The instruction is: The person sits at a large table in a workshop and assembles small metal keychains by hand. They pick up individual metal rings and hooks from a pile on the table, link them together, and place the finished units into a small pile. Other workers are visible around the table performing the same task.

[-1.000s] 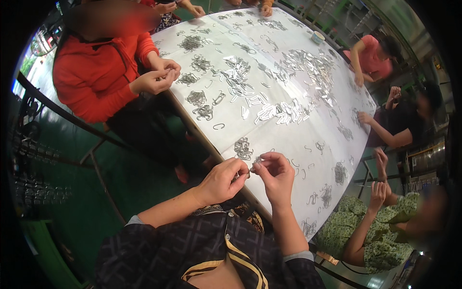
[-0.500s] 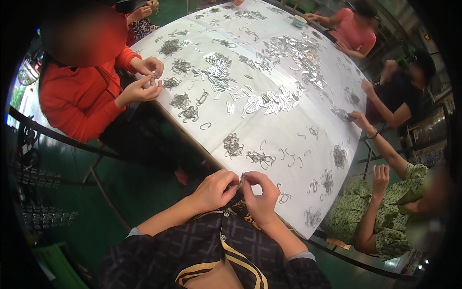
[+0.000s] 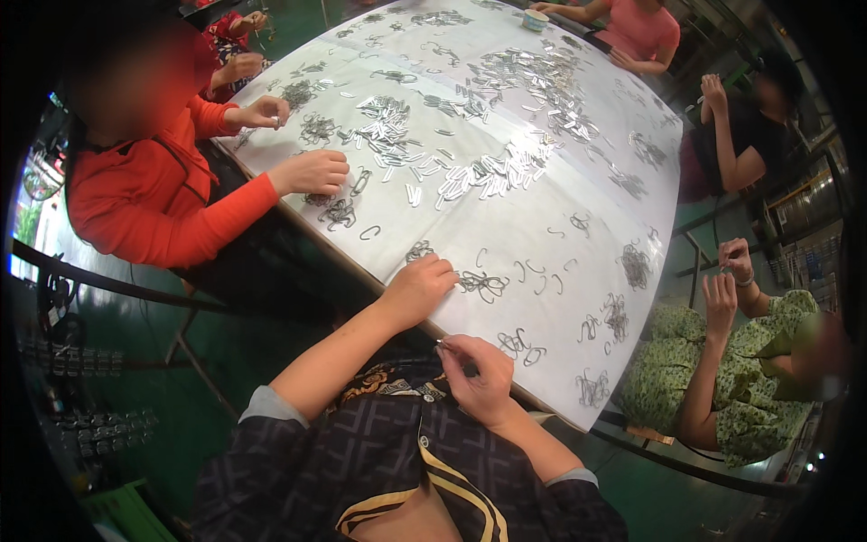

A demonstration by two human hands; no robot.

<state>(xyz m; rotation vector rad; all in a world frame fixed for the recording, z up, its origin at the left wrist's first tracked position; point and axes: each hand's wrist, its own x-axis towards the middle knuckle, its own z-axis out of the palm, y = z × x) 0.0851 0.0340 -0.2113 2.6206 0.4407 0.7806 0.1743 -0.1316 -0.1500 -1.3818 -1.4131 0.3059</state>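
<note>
My left hand (image 3: 419,291) lies over the table's near edge, beside a pile of dark wire hooks (image 3: 419,251). Its fingers are bent and close together, and their tips hide whatever they may hold. Closer to my body, my right hand (image 3: 481,378) is closed in a pinch. A small shiny metal piece (image 3: 441,343) shows at its fingertips; its exact kind is too small to tell. Just right of my left hand is another cluster of curved wire hooks (image 3: 482,285), with several loose hooks (image 3: 540,275) beyond it.
A large white-covered table (image 3: 452,230) bears heaps of flat shiny metal strips (image 3: 497,172) and more hook piles (image 3: 635,266). A person in red (image 3: 163,221) works at the left, a person in green (image 3: 713,361) at the right. A small tub (image 3: 535,20) stands far off.
My left hand has left my right hand and gone forward to the hook pile. My right hand has moved slightly down and left, still pinched. The person in red has parted both hands.
</note>
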